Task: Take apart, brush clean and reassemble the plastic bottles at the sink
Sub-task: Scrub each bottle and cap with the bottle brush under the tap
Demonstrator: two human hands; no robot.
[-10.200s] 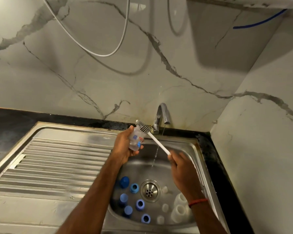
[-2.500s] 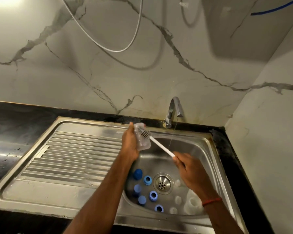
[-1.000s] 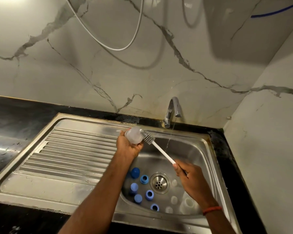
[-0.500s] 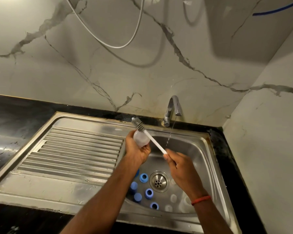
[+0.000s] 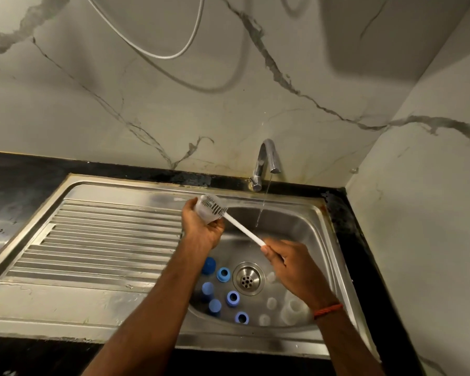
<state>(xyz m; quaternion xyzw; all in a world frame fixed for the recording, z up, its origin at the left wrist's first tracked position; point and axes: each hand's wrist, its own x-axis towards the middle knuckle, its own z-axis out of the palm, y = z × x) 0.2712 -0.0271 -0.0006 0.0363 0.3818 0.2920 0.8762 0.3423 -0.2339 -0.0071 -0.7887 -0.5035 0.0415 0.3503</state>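
My left hand [image 5: 201, 229] grips a small clear plastic bottle [image 5: 207, 213] above the left rim of the sink bowl. My right hand [image 5: 291, 267] holds the white handle of a bottle brush [image 5: 239, 229], whose bristled head lies against the bottle. On the bowl floor, several blue caps [image 5: 223, 274] lie left of the drain [image 5: 248, 278]. Several clear bottle parts [image 5: 293, 310] lie at the front right, partly hidden by my right forearm.
A thin stream of water falls from the chrome tap [image 5: 266, 161] into the steel sink [image 5: 318, 240]. A ribbed draining board [image 5: 101, 240] lies to the left. Black counter edges the sink, and a marble wall closes the right side.
The brush head has slid down from above the bottle onto it, and my right hand has pulled back toward me. The bottle has tilted further left in my left hand.
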